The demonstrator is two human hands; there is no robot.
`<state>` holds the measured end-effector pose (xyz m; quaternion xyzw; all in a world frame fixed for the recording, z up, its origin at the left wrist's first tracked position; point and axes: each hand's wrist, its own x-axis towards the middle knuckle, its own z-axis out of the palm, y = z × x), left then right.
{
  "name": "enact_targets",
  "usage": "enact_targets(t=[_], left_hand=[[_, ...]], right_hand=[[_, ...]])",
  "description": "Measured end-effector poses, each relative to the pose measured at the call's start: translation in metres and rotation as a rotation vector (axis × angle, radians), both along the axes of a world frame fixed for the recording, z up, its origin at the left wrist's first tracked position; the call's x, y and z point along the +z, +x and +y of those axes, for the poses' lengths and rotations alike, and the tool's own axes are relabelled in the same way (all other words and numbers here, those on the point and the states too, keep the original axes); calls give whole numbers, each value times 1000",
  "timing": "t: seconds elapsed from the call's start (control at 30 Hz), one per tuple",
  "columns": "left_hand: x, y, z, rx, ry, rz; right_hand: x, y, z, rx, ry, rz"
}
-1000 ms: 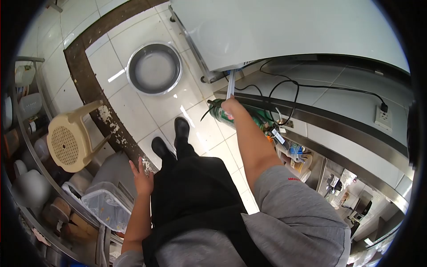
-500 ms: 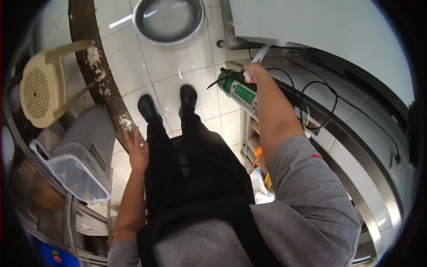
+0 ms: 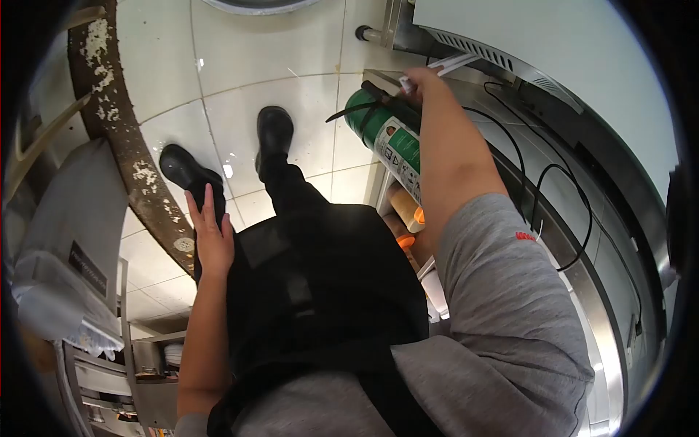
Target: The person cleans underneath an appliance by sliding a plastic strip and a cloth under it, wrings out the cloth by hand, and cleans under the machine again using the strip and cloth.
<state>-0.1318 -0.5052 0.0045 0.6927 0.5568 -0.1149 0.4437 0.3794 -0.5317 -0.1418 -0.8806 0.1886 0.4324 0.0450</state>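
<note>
My right hand [image 3: 421, 81] is closed around a slim white tool [image 3: 457, 64] made of two narrow strips; its exact kind is unclear. The tool's far end reaches the vented lower edge of a white appliance [image 3: 502, 36]. Below that hand lies a green cylinder [image 3: 370, 120] with a printed label and a black strap, partly hidden by my forearm. My left hand [image 3: 212, 244] is open, fingers stretched out and nothing in it, beside the worn brown board edge [image 3: 145, 156]. Whether it touches the board, I cannot tell.
A metal basin [image 3: 261, 6] shows at the top edge on the tiled floor [image 3: 240, 69]. Black cables [image 3: 517, 138] run along the right-hand shelf. At left stands a grey container [image 3: 69, 204]. Orange-lidded jars [image 3: 408, 207] sit under the right counter.
The view has shifted, so the basin and beige stool slide mostly out of frame. My left hand has come away from the board's surface. My right hand keeps hold of the white tool.
</note>
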Motion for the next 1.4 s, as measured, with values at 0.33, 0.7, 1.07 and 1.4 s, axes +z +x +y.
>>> enact_targets(t=[0.33, 0.7, 1.07, 1.4], left_hand=[[-55, -24, -2, 66, 22, -20], [-54, -41, -1, 86, 6, 31], [-3, -57, -4, 105, 0, 66], [36, -80, 24, 115, 59, 83]], right_hand=[[-9, 76, -15, 31, -110, -37], [48, 96, -13, 53, -241, -128], [156, 44, 23, -216, -71, 78], [177, 43, 2, -265, -34, -185]])
